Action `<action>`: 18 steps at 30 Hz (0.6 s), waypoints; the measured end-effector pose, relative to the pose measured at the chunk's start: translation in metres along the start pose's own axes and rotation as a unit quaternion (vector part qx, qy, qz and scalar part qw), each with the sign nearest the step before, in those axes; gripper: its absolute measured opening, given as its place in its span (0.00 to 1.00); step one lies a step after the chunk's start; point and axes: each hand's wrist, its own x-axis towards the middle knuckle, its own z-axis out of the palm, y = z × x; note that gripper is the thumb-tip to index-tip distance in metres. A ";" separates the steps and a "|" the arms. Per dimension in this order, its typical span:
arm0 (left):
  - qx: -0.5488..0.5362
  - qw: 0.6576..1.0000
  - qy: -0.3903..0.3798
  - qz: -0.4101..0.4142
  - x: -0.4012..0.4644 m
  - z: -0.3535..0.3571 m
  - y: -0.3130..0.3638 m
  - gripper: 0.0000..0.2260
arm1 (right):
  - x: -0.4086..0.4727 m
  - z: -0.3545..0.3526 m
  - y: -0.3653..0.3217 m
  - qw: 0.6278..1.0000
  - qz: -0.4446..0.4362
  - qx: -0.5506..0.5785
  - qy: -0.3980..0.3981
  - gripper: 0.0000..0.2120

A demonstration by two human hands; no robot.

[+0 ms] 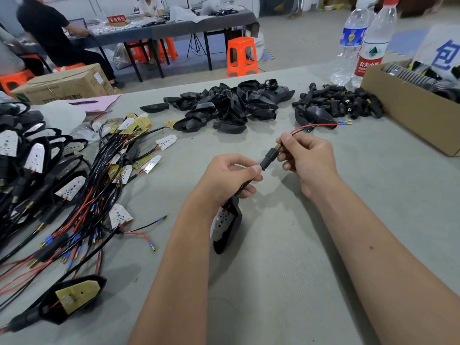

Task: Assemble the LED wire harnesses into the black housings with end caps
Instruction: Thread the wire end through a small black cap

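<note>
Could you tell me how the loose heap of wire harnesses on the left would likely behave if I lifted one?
The wire harnesses look thin and floppy, so one would probably droop. They lie crossed, so neighbours may drag along. The LED boards would likely dangle.

Lighting: bright, even, overhead; soft short shadows under both forearms on the table, mild glare on the bottles at the far right corner. Focus: sharp mid-frame, softer on the back row and the person there. Distortion: wide-angle bowing at frame edges, table's far edge curved.
</note>
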 end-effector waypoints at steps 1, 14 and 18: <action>0.003 1.000 -0.009 -0.004 0.000 0.000 0.000 0.07 | -0.001 0.001 -0.001 1.000 -0.008 -0.013 -0.014 0.10; 0.008 0.995 -0.097 -0.037 0.000 -0.010 -0.001 0.11 | 0.005 0.001 -0.001 0.994 0.027 0.059 0.089 0.12; 0.022 0.993 -0.116 -0.020 -0.003 -0.019 0.001 0.11 | 0.010 -0.007 -0.006 0.973 0.048 0.176 0.145 0.13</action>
